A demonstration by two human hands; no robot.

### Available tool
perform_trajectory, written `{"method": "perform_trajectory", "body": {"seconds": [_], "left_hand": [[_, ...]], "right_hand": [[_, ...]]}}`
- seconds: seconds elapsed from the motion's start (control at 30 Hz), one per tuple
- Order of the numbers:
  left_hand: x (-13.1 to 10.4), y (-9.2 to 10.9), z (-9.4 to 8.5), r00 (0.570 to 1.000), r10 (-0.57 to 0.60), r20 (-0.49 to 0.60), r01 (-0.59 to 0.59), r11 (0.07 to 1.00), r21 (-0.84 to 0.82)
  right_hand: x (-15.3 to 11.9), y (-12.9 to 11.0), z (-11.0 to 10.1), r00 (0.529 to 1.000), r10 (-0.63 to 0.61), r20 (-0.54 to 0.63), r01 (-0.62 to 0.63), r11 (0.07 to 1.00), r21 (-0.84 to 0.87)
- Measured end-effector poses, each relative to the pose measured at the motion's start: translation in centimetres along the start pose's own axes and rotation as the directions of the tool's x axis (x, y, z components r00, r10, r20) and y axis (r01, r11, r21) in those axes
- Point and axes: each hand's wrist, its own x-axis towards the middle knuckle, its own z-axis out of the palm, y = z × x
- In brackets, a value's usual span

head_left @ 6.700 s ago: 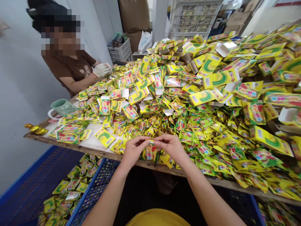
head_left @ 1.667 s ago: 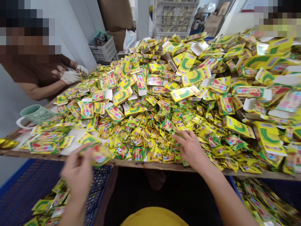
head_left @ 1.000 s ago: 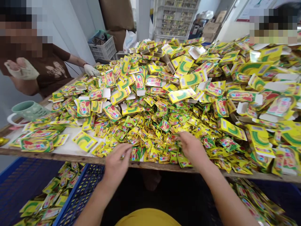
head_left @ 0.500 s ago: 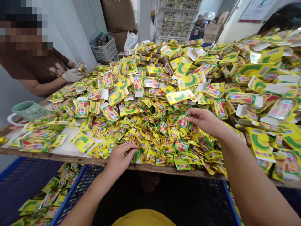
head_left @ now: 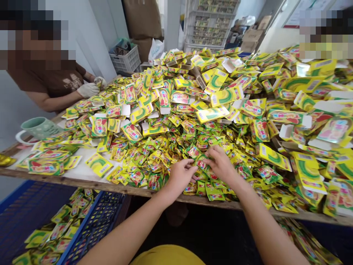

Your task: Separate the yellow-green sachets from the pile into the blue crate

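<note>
My right hand (head_left: 220,166) is low over a heap of small shiny yellow-green sachets (head_left: 154,158), fingers bent and closed on one green-and-yellow sachet (head_left: 202,163) with a red fruit picture. Close beside it on the left is my left hand (head_left: 180,179), thumb and fingers drawn together at that sachet's left edge. Whether anything lies within the left fingers is hidden. More loose sachets surround both hands. Behind them rises a pile of flat yellow-green cardboard packets (head_left: 226,96), some with white flaps open.
A green mug (head_left: 38,129) stands at the table's left. Blue crates (head_left: 82,228) with packets sit below the wooden edge (head_left: 124,188). A co-worker's gloved hands (head_left: 89,89) are at the far left; another person is partly visible far right. White crates (head_left: 209,25) are stacked behind.
My left hand has moved right and up, my right hand left and down, so they now meet at one sachet. The view has shifted slightly.
</note>
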Motion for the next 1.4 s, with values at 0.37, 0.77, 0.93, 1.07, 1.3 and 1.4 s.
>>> {"method": "perform_trajectory", "body": {"seconds": [0.37, 0.77, 0.93, 1.07, 1.3, 1.4], "left_hand": [[-1.0, 1.9, -4.2, 0.822, 0.517, 0.238, -0.569, 0.750, 0.337], [9.5, 12.9, -20.2, 0.589, 0.805, -0.066, -0.195, 0.221, 0.955], [2.8, 9.2, -14.4, 0.735, 0.671, -0.100, -0.419, 0.565, 0.710], [-2.5, 2.5, -9.2, 0.908, 0.416, 0.056, -0.392, 0.794, 0.465], [-3.9, -1.4, -8.7, 0.925, 0.378, -0.032, -0.329, 0.840, 0.431], [-4.5, -1.5, -9.5, 0.929, 0.371, 0.005, -0.336, 0.835, 0.436]], "right_hand": [[-4.0, -2.4, 2.0, 0.983, 0.184, 0.023, -0.182, 0.934, 0.308], [-4.9, -3.1, 4.2, 0.916, 0.393, -0.079, -0.310, 0.819, 0.483], [-3.3, -6.7, 0.8, 0.801, 0.529, -0.281, -0.256, 0.726, 0.638], [-1.2, -9.3, 1.0, 0.820, 0.370, -0.436, -0.045, 0.801, 0.597], [-0.7, -9.0, 3.8, 0.957, -0.200, -0.208, 0.231, 0.964, 0.134], [-0.7, -9.8, 2.6, 0.954, -0.299, 0.024, 0.298, 0.954, 0.031]]}}
